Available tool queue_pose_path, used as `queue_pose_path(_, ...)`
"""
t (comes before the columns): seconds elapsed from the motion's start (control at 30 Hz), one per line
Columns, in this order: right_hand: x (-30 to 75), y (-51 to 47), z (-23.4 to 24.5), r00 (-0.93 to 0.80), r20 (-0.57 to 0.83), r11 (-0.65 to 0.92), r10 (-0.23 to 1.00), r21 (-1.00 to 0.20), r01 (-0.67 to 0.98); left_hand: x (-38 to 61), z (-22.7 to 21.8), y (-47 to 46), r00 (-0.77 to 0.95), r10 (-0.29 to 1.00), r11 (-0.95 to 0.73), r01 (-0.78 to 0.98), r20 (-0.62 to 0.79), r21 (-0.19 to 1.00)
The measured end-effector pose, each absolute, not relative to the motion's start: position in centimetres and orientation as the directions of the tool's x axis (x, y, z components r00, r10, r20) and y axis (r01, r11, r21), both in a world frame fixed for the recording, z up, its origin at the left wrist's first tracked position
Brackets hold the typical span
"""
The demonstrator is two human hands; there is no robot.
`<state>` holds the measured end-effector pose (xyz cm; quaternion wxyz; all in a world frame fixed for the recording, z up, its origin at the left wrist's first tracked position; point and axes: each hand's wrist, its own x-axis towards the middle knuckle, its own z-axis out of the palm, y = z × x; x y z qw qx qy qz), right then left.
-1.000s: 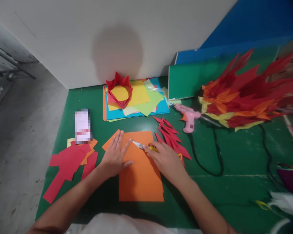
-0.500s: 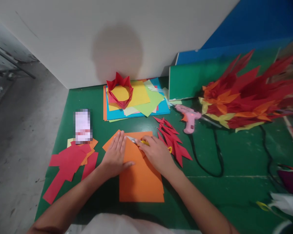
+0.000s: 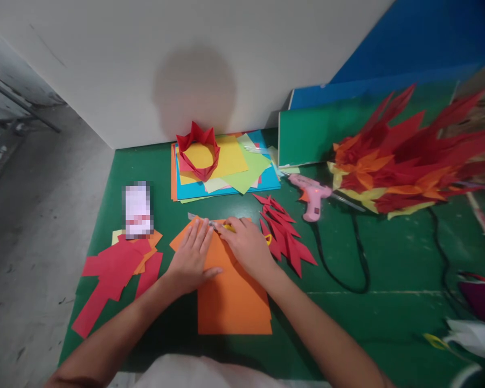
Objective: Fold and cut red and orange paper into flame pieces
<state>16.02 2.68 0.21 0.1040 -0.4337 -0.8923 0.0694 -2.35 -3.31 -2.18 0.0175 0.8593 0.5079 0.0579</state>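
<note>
Green covering spreads over the counter (image 3: pixel 388 258), filling the lower and right parts of the frame, with a pale wall across the top and grey floor down the left edge. At the right, a big spiky paper ornament (image 3: pixel 408 156) in red, orange and yellow lies in front of a green board (image 3: pixel 307 134) that leans against a blue panel. Just below the centre of the frame lies the orange paper sheet (image 3: pixel 232 302), its far edge folded or doubled under the hands. Above it, near the wall, sits a stack of coloured paper (image 3: pixel 234 172) in blue, yellow and light green, and a red folded paper crown (image 3: pixel 198 150) stands on the stack's left part. Left of the orange sheet lie red paper offcuts (image 3: pixel 113 275), with a blurred card or phone (image 3: pixel 137 210) just above them. Right of the sheet lies a cluster of red pointed paper pieces (image 3: pixel 285 237), and beyond those a pink glue gun (image 3: pixel 313 196) with its black cord (image 3: pixel 355 269) curling toward the lower right. The left hand (image 3: pixel 192 258) lies flat on the orange sheet, fingers together and extended, pressing it down. The right hand (image 3: pixel 248 248) is closed around yellow-handled scissors (image 3: pixel 216 225), whose blades reach the sheet's far edge beside the left fingertips.
</note>
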Motion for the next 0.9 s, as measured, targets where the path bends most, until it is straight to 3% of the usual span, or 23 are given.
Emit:
queue_pose_path(0.3,17.2,3.6,0.8,-0.538,0.23,0.569,0.811,-0.099,0.816,-2.4,-1.2,-3.1,0.49,0.872,-0.488,0.867,0.005,0.103)
queue_pose_path(0.47,18.6,4.4,0.4,-0.426,0.287,0.465,0.858,-0.083,0.881,-2.4,-0.9,-3.2,0.45,0.893,-0.443,0.882,-0.011,0.161)
queue_pose_path(0.63,18.3,4.3,0.5,-0.394,0.347,0.464,0.851,-0.145,0.874,-2.4,-0.7,-3.3,0.419,0.908,-0.414,0.887,0.017,0.206)
queue_pose_path(0.77,17.2,3.6,0.4,-0.58,0.249,0.629,0.776,-0.246,0.737,-2.4,-0.8,-3.3,0.4,0.916,-0.401,0.896,0.044,0.19)
queue_pose_path(0.9,16.6,3.4,0.2,-0.559,0.168,0.58,0.812,-0.333,0.743,-2.4,-0.7,-3.3,0.391,0.92,-0.39,0.901,0.032,0.19)
